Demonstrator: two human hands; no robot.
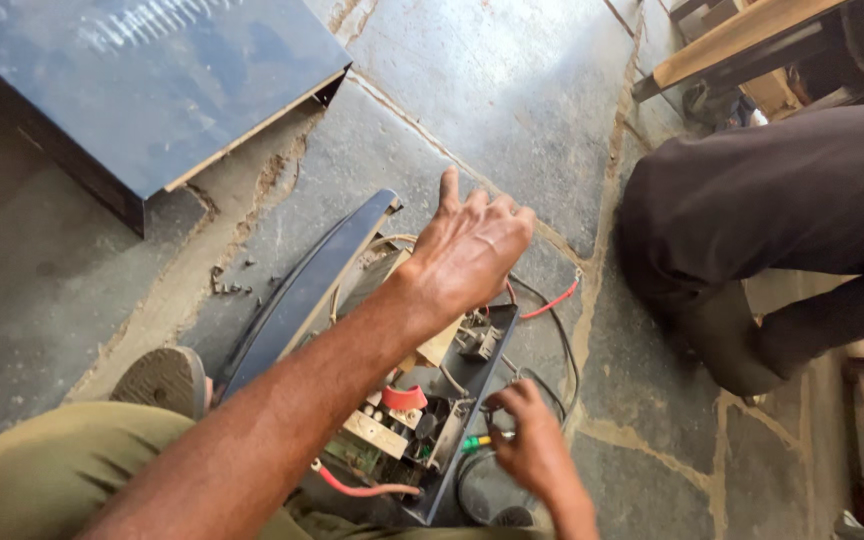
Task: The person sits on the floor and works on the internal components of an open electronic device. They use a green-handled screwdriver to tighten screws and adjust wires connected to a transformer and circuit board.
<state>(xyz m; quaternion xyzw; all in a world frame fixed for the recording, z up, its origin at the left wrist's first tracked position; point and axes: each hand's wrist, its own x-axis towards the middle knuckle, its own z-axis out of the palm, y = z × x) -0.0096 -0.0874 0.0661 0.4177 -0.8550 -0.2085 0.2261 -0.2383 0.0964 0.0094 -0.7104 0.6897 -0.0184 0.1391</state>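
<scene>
- Resting our left hand point(467, 250), fingers loosely spread, on the opened electrical unit point(392, 390).
- Our right hand point(532, 440) pinches a green-handled screwdriver point(479, 441) at its side panel.

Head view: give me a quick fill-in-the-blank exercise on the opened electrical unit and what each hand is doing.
1. The opened electrical unit rests on a floor of ____ slabs.
2. The left hand rests on the unit's ____ end, the one away from the camera.
3. The right hand holds a small tool with a ____ handle at the unit's side.
4. A loose ____ wire trails from the unit near the left hand.

Missing words: stone; far; green; red
</scene>
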